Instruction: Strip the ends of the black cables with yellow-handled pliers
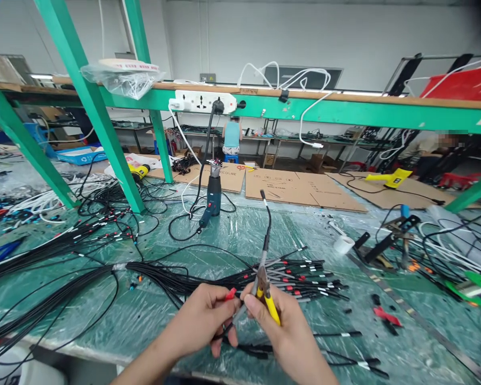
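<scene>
My left hand is closed in a pinch on a black wire with a small red sleeve at its tip. Beside it, my right hand grips yellow-handled pliers, whose jaws point up and hold a black wire that curves upward. Both hands hover just in front of a fanned bundle of black wires with red and white sleeves, lying on the green plastic-covered bench. More loose wires lie under my right hand.
A blue heat gun stands upright behind, plugged into a white power strip on the green frame. Black cable bundles spread left. A tape roll, black clamps and cardboard sheets lie right and behind. People sit far back.
</scene>
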{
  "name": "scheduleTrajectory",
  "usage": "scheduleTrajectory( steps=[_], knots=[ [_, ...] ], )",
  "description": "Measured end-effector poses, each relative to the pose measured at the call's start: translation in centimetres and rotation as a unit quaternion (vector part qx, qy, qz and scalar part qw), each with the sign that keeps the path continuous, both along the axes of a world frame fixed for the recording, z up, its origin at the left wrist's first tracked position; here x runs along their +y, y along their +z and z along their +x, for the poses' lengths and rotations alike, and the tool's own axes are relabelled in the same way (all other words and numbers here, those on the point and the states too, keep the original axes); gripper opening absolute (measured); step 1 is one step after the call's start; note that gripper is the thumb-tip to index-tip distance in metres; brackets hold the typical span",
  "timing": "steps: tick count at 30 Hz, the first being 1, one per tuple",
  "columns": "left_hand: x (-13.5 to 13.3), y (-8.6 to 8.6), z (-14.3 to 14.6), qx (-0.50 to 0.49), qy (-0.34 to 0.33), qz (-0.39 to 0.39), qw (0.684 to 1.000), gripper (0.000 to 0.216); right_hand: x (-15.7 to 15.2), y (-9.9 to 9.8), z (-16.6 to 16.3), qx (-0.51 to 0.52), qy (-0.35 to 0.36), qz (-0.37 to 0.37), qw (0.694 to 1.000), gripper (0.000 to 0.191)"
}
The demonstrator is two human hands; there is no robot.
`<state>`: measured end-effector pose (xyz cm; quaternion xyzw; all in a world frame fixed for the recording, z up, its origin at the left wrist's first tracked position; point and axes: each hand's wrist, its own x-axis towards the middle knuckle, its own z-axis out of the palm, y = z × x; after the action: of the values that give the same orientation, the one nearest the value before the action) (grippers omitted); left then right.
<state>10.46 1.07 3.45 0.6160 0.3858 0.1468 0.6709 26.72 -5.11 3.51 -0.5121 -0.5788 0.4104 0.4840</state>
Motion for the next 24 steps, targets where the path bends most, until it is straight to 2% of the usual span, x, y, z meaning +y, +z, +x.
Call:
scheduleTrajectory(
  steps=[5,7,9,15,20,21,23,24],
  knots=[
    [0.6,-2.6,0.5,0.037,-0.074,-0.088,0.993,0.029,-0.1,0.1,-0.2,0.001,0.048,-0.01,0.999,0.028],
    [0.7,-3.5,0.7,0.056,-0.116,-0.125,0.984,0.024,0.1,0.2,-0.1,-0.01,0.031,0.004,0.999,0.027],
    [0.6,-4.0,0.7,0.057,-0.119,-0.137,0.982,0.025,0.6,0.2,0.0,-0.033,-0.002,0.015,0.999,0.026],
    [0.5,-3.8,0.3,0.043,0.014,-0.045,0.998,0.04,1.0,-0.8,0.8,-0.033,-0.046,0.004,0.998,0.028],
    [0.5,-4.6,-0.6,0.056,0.084,0.047,0.994,0.043,-0.8,-3.8,1.7,-0.03,-0.154,-0.009,0.988,0.029],
    [0.6,-4.8,-0.9,0.059,0.11,0.08,0.989,0.043,-1.2,-4.7,2.1,-0.03,-0.187,-0.013,0.982,0.03],
    [0.9,-5.5,-1.6,0.097,0.197,0.189,0.957,0.043,-1.9,-6.7,3.0,-0.028,-0.259,-0.024,0.965,0.033],
    [1.2,-5.9,-1.9,0.119,0.208,0.218,0.946,0.043,-2.3,-7.7,3.5,-0.026,-0.292,-0.026,0.956,0.035]
  ],
)
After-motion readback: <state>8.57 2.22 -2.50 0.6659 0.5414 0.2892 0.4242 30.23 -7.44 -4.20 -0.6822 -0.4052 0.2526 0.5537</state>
